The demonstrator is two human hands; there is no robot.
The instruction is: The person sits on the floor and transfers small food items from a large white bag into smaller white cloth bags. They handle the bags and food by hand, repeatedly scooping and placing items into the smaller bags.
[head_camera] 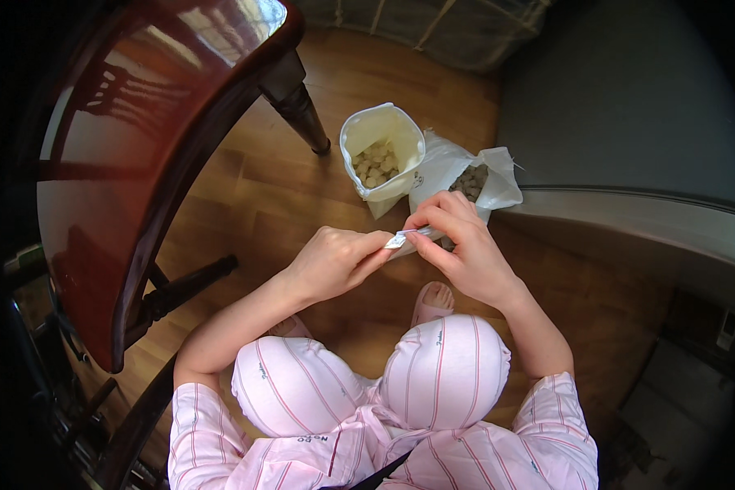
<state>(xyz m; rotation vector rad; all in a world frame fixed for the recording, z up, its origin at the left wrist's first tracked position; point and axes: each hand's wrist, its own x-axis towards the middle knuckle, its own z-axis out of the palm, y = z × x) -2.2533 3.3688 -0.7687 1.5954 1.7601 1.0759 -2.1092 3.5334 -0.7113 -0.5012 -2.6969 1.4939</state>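
My left hand (337, 260) and my right hand (462, 245) meet in front of my knees. Between the thumbs and fingertips of both is the edge of a thin whitish plastic bag (395, 241), with a small marked patch at its corner. Most of it is hidden behind my right hand. Just beyond stands an upright pouch (356, 147) with a pale yellow inside, its mouth wide apart. Small pale translucent pieces (376, 165) fill its bottom. A white plastic bag (432, 160) beside it holds similar greyish pieces (469, 182), partly covered by my right hand.
A glossy dark red wooden table (141, 122) curves along the left, one turned leg (300, 116) near the pouch. At the right stands a large grey cabinet-like appliance (618, 122). A translucent cover with cords (453, 30) hangs at the top. Wood-look flooring (269, 202) lies below.
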